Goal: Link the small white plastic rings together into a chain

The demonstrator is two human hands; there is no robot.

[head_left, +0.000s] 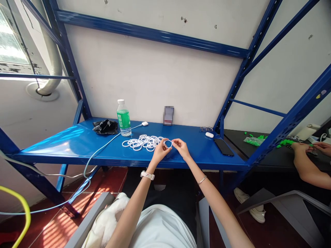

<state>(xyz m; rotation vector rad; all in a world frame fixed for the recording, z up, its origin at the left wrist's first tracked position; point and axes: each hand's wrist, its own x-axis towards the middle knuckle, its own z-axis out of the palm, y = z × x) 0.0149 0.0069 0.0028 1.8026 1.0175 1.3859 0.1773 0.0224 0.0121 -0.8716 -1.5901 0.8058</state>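
Note:
A white ring (168,140) is held up between my two hands, just above the front part of the blue table. My left hand (161,150) grips the ring's left and lower side between thumb and fingers. On the other side, my right hand (180,147) pinches at the ring's right edge with thumb and forefinger; whether a second small thing is in that pinch is too small to tell. Beside my left hand lies a loose pile of white rings (138,144), partly hidden by that hand.
On the blue table (69,146) stand a green-labelled bottle (124,119) and a black plastic bag (105,126). A cable (103,146) crosses the left side. A propped phone (168,116), glasses (206,129), a white earbud case (209,135) and a black phone (223,147) are there too. Another person's hands (302,147) work at right among green pieces.

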